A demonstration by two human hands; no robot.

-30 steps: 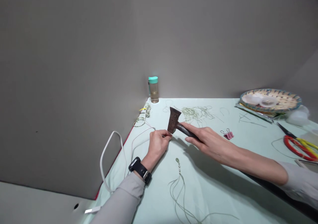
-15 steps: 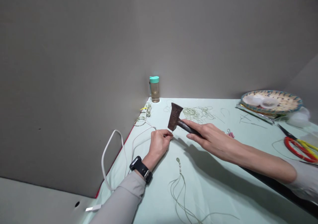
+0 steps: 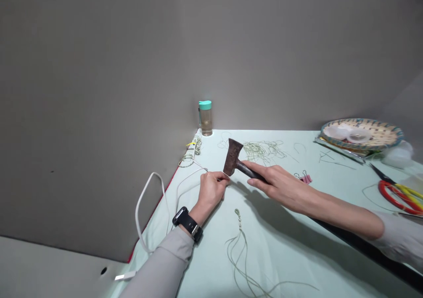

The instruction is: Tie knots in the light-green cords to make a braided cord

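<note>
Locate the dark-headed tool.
In the head view, the dark-headed tool is near the middle, held in the right hand, its head close to the left hand.

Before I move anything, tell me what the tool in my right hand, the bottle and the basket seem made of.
Tool: head probably iron or steel, dull and rusty brown; the dark handle has a slight sheen, material unclear.
Bottle: clear plastic or glass, its body see-through; the smooth teal lid looks plastic.
Basket: likely bamboo or similar strips, matte, visibly woven.

hatchet head point(image 3: 232, 157): dark brown | cord point(image 3: 239, 224): green | clip point(image 3: 306, 178): pink
</note>
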